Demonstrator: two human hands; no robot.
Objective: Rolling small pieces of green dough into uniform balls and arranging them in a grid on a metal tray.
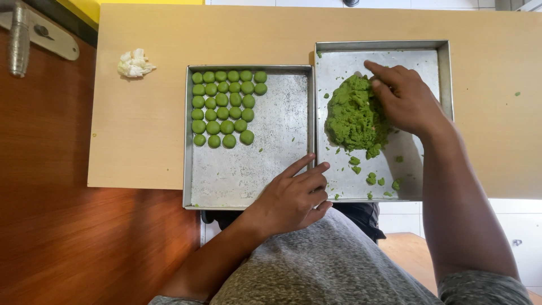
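Two metal trays sit side by side on a pale wooden board. The left tray (pixel 265 169) holds several small green dough balls (pixel 223 107) in rows at its far left corner. A big lump of green dough (pixel 353 116) lies in the right tray (pixel 446 68), with crumbs near the front. My right hand (pixel 403 99) presses its fingers into the lump's right side. At the near rim where the trays meet rests my left hand (pixel 293 195), fingers loosely curled and holding nothing.
A crumpled white tissue (pixel 134 63) lies on the board (pixel 141 124) left of the trays. A dark wooden surface (pixel 51 214) with a metal bracket (pixel 22 34) is further left. My grey shirt fills the bottom of the view.
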